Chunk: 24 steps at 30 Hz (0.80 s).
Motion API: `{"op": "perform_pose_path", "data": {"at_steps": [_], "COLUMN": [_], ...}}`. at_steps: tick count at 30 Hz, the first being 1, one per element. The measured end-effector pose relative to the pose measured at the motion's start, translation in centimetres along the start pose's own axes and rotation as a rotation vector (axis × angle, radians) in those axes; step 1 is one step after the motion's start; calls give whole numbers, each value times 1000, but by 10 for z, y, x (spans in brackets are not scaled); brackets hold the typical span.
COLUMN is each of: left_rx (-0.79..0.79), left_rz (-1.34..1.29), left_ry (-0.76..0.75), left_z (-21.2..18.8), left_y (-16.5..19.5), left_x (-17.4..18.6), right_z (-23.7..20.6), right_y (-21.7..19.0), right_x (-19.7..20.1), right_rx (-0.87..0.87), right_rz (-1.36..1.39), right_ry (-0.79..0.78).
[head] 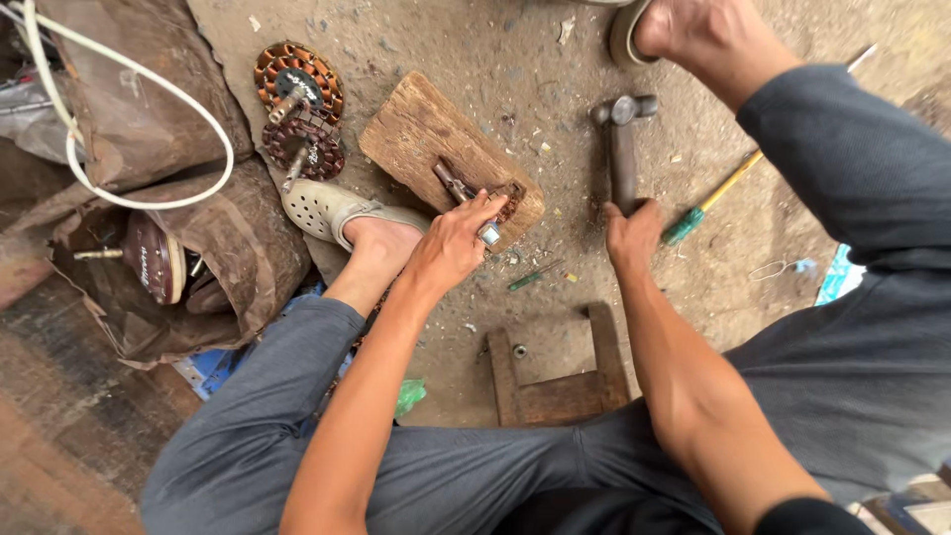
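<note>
on rough wood block point(421, 134), metal chisel point(454, 183)

Both bare forearms reach forward and down from dark sleeves pushed up. The left hand point(451, 248) lies palm down, fingers curled and pinched together at the tips, wrist bent slightly. The right hand point(632, 236), level with the left and apart from it, is closed in a fist, knuckles up.

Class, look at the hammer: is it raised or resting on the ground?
Raised. The right hand grips the hammer by its handle, head pointing away, above the ground.
</note>
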<state>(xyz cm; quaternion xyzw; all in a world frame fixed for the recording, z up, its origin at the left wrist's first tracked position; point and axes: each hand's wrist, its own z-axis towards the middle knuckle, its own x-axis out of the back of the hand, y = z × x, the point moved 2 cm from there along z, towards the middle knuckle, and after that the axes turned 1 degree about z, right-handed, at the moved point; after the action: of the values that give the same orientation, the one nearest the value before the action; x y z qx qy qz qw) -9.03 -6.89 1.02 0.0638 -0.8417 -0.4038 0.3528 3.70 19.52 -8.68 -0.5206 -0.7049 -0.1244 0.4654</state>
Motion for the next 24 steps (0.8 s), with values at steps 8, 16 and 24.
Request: {"op": "perform_pose_path", "data": {"at_steps": [8, 16, 24], "left_rx": [-89, 0, -125], "left_rz": [17, 121, 66], "left_ry": [45, 21, 118], "left_z": [6, 15, 16], "left_y": [-9, -31, -41], "left_x": [-3, -24, -34], "right_z": [-53, -141, -141], "right_y": [-61, -99, -129], "right_x": [173, 214, 234], "right_rx": [75, 588, 690], "right_rz": [304, -212, -376], "right_ry": [-566, -619, -562]}}
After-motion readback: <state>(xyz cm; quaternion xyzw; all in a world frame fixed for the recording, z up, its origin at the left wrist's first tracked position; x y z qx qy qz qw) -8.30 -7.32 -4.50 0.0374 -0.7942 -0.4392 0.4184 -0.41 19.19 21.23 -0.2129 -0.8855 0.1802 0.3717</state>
